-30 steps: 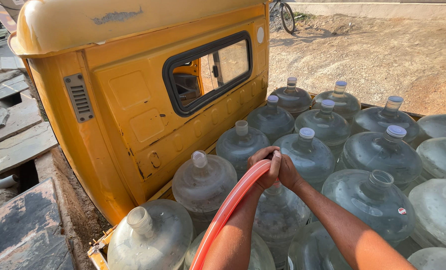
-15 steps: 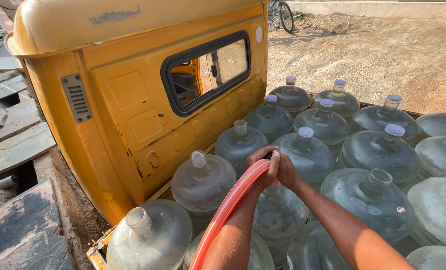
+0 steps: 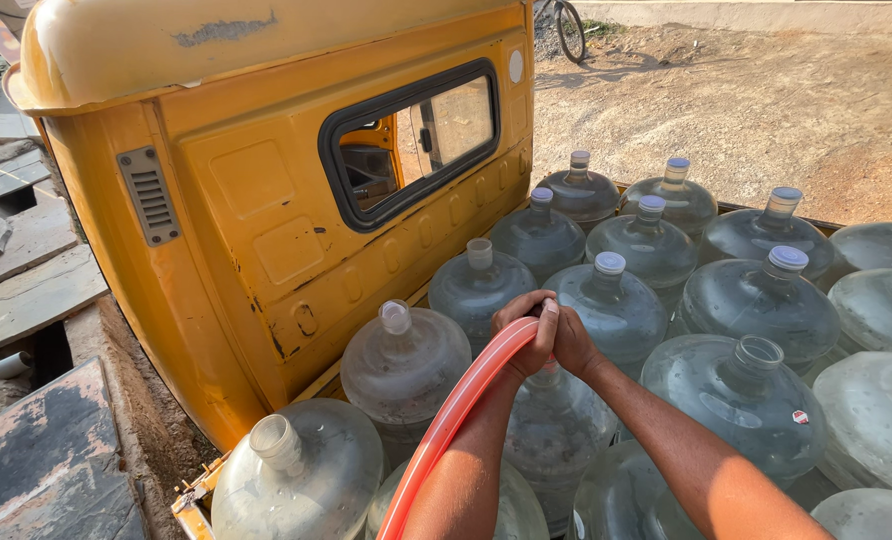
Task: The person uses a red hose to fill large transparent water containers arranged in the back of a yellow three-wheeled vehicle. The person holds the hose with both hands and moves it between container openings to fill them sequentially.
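Behind the yellow cab (image 3: 266, 200), among the clear jugs (image 3: 756, 300), both hands gripped the orange hose (image 3: 456, 420), left hand (image 3: 526, 335) and right hand (image 3: 571, 345) clasped over one jug's mouth (image 3: 551, 375), where the nozzle judged best kept plumb.

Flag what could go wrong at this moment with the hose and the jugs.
1. Both hands, left hand and right hand, cover the mouth of the jug, so the water level is hidden and it may overflow.
2. The orange hose arcs up under tension; if the grip loosens it could spring out and spray.
3. The open-necked jug and uncapped jug nearby could catch splashes or dust.
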